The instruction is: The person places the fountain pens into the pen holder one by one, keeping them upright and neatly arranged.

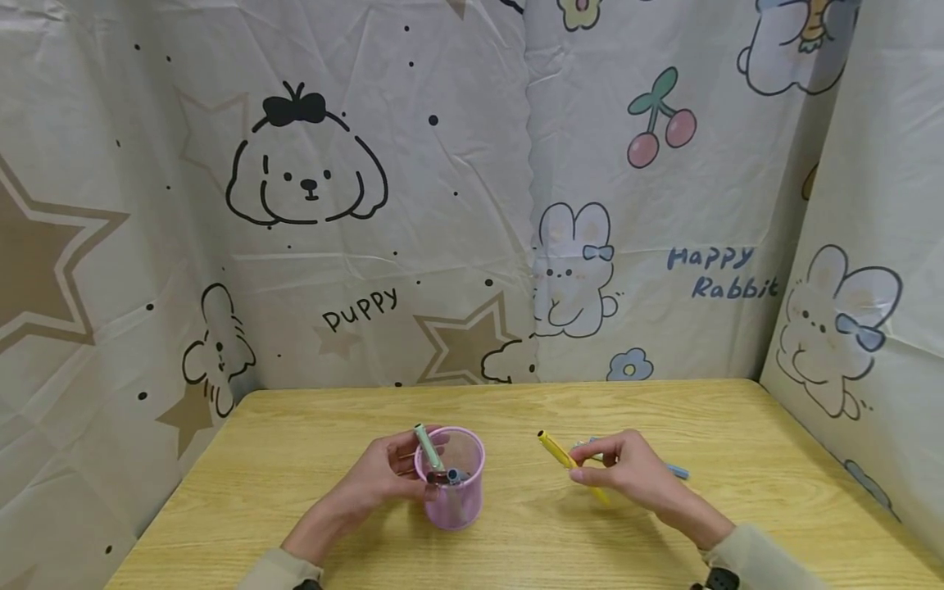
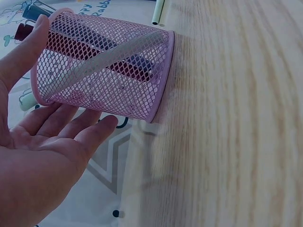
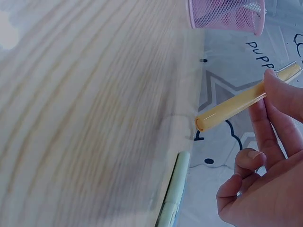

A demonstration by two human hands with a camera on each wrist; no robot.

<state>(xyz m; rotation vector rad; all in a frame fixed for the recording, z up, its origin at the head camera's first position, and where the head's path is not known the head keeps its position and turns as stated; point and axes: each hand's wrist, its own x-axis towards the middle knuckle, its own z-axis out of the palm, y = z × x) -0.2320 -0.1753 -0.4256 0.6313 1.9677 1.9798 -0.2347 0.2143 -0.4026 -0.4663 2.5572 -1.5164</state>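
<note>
My right hand (image 1: 627, 471) pinches a yellow pen (image 1: 564, 459) between thumb and fingers, a little above the counter (image 1: 295, 442). The pen's end points toward the pink mesh cup (image 1: 451, 479), which stands upright near the middle of the counter. My left hand (image 1: 387, 475) rests against the side of the cup with the fingers nearly straight and the thumb at the rim; it steadies the cup and does not wrap round it.

I think the pen is light, stiff and smooth. It could slip or roll if I pinch it loosely, so I would hold it near the middle, where my fingers (image 3: 272, 137) are now.

The cup looks thin and light. I think it could tip over easily, so a hand on its side wall is a good place to hold it.

A pale green pen (image 1: 428, 447) leans inside the cup, with some darker pens (image 2: 94, 49) beside it. Another pen (image 1: 676, 471) lies on the counter behind my right hand.
</note>
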